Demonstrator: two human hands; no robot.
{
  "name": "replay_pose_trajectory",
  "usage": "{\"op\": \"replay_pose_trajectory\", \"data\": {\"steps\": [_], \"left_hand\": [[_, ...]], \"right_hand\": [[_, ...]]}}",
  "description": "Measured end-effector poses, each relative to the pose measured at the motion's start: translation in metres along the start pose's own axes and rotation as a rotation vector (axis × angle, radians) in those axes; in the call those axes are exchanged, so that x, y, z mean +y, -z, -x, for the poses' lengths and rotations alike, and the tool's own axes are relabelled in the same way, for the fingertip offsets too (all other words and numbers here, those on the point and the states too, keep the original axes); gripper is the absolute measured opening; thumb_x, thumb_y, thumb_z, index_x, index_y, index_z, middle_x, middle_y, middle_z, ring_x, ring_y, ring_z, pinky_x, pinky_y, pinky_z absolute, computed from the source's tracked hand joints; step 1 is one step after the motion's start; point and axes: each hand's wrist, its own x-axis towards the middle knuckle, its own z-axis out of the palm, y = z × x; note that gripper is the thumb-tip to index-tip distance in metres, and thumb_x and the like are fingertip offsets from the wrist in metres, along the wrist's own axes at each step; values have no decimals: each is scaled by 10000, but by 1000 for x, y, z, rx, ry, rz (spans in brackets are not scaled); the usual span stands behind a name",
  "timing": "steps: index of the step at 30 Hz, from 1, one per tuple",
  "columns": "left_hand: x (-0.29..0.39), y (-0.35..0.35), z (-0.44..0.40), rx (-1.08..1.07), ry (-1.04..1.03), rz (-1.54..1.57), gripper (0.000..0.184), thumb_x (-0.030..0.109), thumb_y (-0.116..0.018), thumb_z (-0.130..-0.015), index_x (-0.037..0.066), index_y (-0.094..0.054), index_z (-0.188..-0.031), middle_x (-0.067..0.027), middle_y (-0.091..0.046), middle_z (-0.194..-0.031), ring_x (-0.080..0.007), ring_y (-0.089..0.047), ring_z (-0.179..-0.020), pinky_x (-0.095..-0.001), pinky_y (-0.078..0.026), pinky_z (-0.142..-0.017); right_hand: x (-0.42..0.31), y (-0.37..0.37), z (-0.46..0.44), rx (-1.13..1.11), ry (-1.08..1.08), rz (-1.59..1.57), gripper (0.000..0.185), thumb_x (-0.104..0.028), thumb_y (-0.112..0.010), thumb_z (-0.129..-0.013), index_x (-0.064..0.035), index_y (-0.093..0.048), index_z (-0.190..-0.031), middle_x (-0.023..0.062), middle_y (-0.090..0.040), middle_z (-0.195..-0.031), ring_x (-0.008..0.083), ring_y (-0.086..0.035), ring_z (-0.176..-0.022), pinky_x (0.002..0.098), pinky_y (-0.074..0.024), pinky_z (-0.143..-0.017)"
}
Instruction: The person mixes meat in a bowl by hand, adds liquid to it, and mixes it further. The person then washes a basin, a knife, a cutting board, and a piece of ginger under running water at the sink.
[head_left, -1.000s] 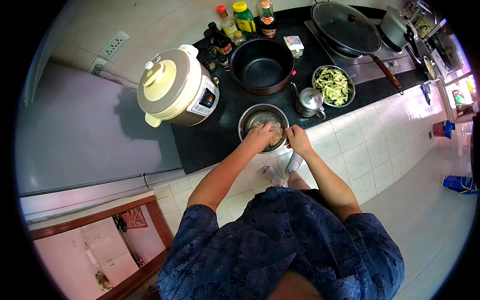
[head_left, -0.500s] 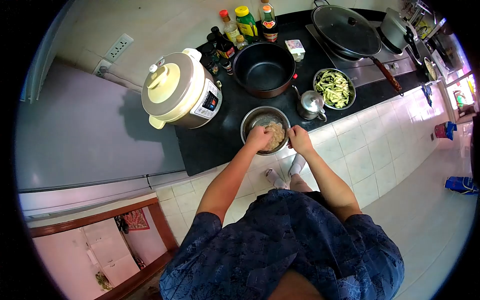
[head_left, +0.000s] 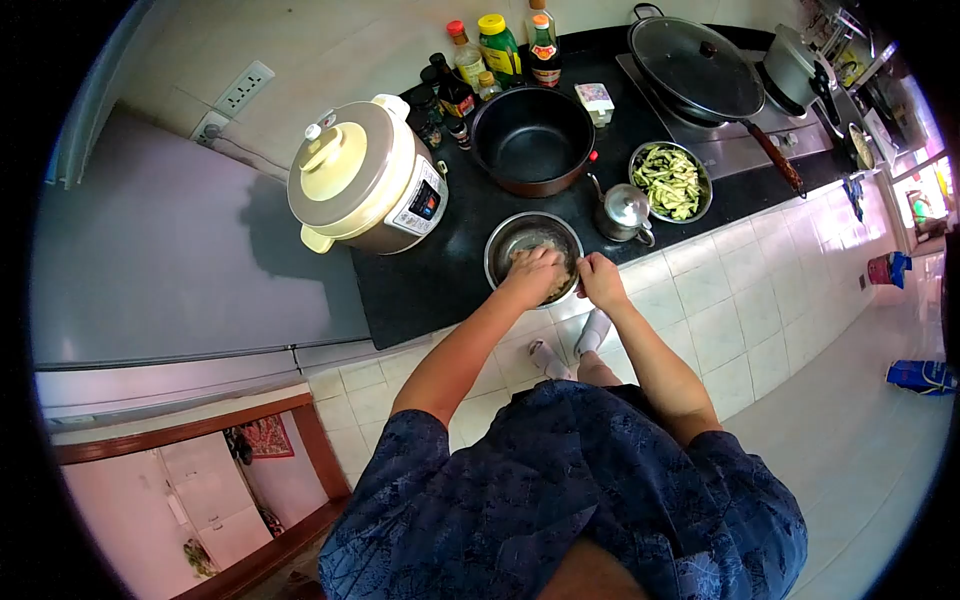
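A metal bowl stands near the front edge of the dark counter, with pale, wet minced-looking food inside. My left hand is down in the bowl, its fingers spread over the food and their tips partly hidden. At the right side of the rim, my right hand pinches the metal bowl with closed fingers. Just to the right of the bowl stands a small lidded metal pot with a spout. Behind it sits a deep black pot without a lid.
A rice-cooker-like electric cooker stands left on the counter. Sauce bottles line the wall. A bowl of sliced green vegetables is at right, by a lidded wok on the stove, its handle pointing toward the counter's front edge.
My left hand has gone from a bunched grip to a flatter, spread pose over the food, covering more of it. My right hand stays at the bowl's rim. The view has shifted slightly.
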Motion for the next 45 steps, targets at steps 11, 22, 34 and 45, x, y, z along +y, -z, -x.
{"op": "replay_pose_trajectory", "data": {"steps": [11, 22, 34, 45], "left_hand": [[-25, -19, 5, 25, 812, 1028, 325, 196, -688, -813, -30, -670, -1045, -231, -556, -1241, -384, -612, -1032, -445, -512, -902], [-24, -20, -6, 57, 281, 191, 187, 137, -655, -799, 99, -669, -981, -168, -565, -1206, -359, -547, -1111, -458, -495, -887], [-22, -28, -11, 195, 815, 470, 275, 260, -689, -811, 10, -679, -923, -209, -697, -928, -374, -684, -851, -485, -539, -780], [-3, -14, -7, 215, 115, 72, 325, 236, -643, -846, 128, -615, -1151, -192, -513, -1353, -387, -545, -1169, -439, -478, -942]], "right_hand": [[3, -2, -1, 31, 14, 47, 343, -258, -498, -981, 38, -592, -837, 152, -638, -599, 230, -648, -490, 365, -529, -546], [5, -3, -2, 43, 34, 19, 332, -250, -500, -981, 38, -598, -848, 144, -635, -589, 230, -643, -477, 367, -527, -527], [5, -1, 0, 8, 8, 29, 312, -258, -499, -992, 22, -565, -873, 123, -631, -606, 192, -637, -485, 326, -514, -483], [-2, 2, 3, 5, 7, 35, 345, -264, -491, -984, 39, -580, -847, 145, -643, -601, 229, -657, -504, 361, -537, -547]]}}
